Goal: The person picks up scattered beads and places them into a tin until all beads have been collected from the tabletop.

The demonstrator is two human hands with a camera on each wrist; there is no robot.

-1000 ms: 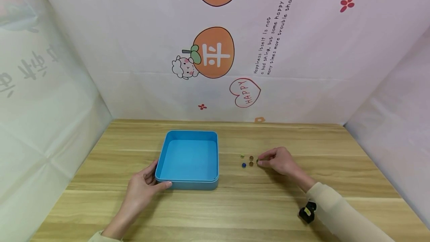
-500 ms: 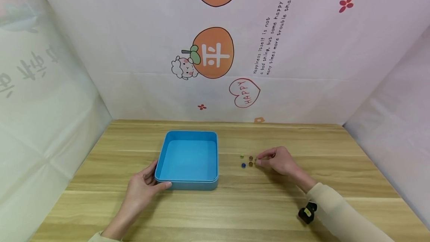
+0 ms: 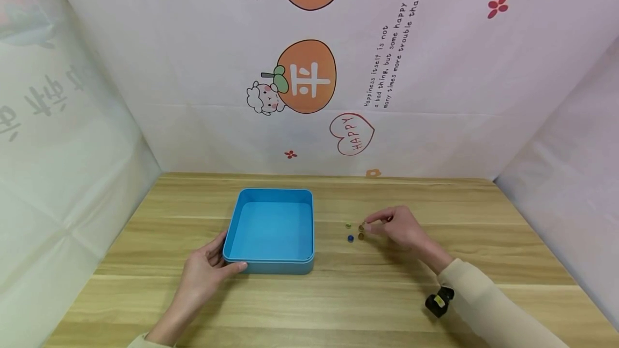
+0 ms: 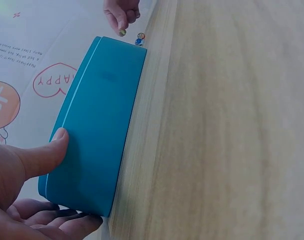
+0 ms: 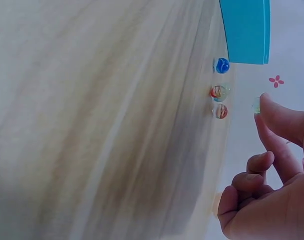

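A blue square box [image 3: 275, 267], open at the top, sits on the table left of the middle. My left hand [image 3: 203, 270] grips its near left corner, thumb on the front wall and the other fingers around the side and low edge. To the right of the box, my right hand [image 3: 398, 227] pinches a clear greenish glass marble [image 5: 256, 105] between thumb and index finger, raised off the tabletop. Several marbles lie beside that hand: a blue one [image 3: 350, 238], a greenish one [image 3: 348, 225] and ones with reddish swirls [image 5: 220, 111].
The wood-grain table [image 3: 309, 310] ends at a printed white backdrop [image 3: 203, 138] behind, with white sheets at both sides. A small black device [image 3: 439, 302] is at the right wrist.
The right hand has lifted the greenish marble from the right end of the group and moved slightly left with it. The left hand and the box have stayed in place.
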